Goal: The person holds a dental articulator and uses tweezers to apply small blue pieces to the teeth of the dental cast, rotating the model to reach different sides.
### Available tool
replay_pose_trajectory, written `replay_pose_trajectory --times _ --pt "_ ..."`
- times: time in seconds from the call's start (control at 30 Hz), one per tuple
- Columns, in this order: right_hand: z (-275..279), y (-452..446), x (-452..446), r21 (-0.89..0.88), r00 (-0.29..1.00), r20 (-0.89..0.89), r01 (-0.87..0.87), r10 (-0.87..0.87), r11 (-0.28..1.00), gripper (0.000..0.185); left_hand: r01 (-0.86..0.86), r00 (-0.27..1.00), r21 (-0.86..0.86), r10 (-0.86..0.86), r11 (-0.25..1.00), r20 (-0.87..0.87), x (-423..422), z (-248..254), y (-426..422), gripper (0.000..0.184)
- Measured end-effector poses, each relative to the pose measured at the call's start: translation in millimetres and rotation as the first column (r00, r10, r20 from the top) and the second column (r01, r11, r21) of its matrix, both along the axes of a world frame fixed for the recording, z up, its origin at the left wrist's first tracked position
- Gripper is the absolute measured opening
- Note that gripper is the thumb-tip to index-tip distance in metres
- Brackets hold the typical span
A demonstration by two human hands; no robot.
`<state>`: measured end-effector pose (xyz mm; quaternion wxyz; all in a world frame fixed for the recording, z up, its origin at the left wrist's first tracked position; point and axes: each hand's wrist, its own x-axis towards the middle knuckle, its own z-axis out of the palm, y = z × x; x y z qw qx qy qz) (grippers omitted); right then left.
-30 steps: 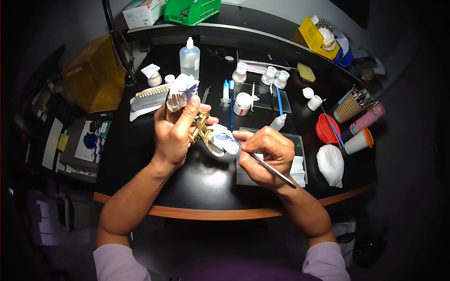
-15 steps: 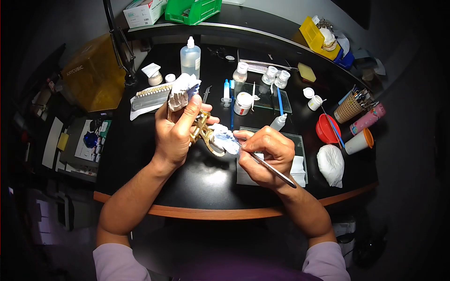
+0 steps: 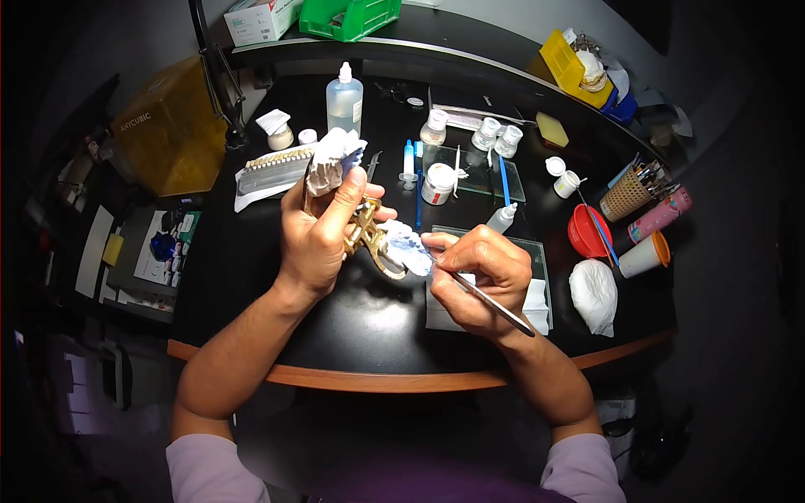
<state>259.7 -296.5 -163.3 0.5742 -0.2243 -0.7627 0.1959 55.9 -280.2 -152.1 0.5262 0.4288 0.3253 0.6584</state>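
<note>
My left hand (image 3: 317, 239) is closed round a brass-coloured dental articulator (image 3: 363, 228), which is swung open. One plaster dental cast (image 3: 335, 159), white with a bluish face, rises above my left thumb. The other plaster cast (image 3: 406, 248), also bluish on its face, points toward my right hand. A slim dark-handled hand instrument (image 3: 495, 307) is pinched in my right hand (image 3: 485, 281) like a pen. Its tip meets or nearly meets the edge of the lower cast; my fingers partly hide the exact contact.
A glass slab (image 3: 537, 260) and white paper lie beneath my right hand. Behind stand a large clear bottle (image 3: 344, 105), a white jar (image 3: 438, 184) and several small bottles. A red bowl (image 3: 587, 230), a cup (image 3: 644, 255) and a white bag (image 3: 592, 295) are at right. A tooth shade guide (image 3: 272, 178) lies left.
The whole view has shifted slightly. Both hands keep their grips, and the casts and instrument hold nearly the same position relative to each other.
</note>
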Motion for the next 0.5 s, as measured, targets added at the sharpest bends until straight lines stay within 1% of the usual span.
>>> replay_pose_trajectory --times 0.17,0.27,0.5 --pt "1.2 -0.3 -0.5 -0.002 1.000 -0.001 0.002 -0.002 1.000 0.010 0.000 1.000 0.000 0.000 1.000 -0.007 -0.1 0.6 0.0 0.022" --pt "0.5 -0.1 -0.6 0.001 1.000 0.000 0.004 -0.004 1.000 0.010 0.005 0.998 0.027 -0.003 1.000 -0.065 -1.6 -3.8 1.5 0.026" --pt "0.1 0.4 0.2 0.009 1.000 0.005 0.003 -0.003 1.000 0.009 0.004 0.998 0.026 -0.002 1.000 -0.068 -1.8 -3.6 1.3 0.025"
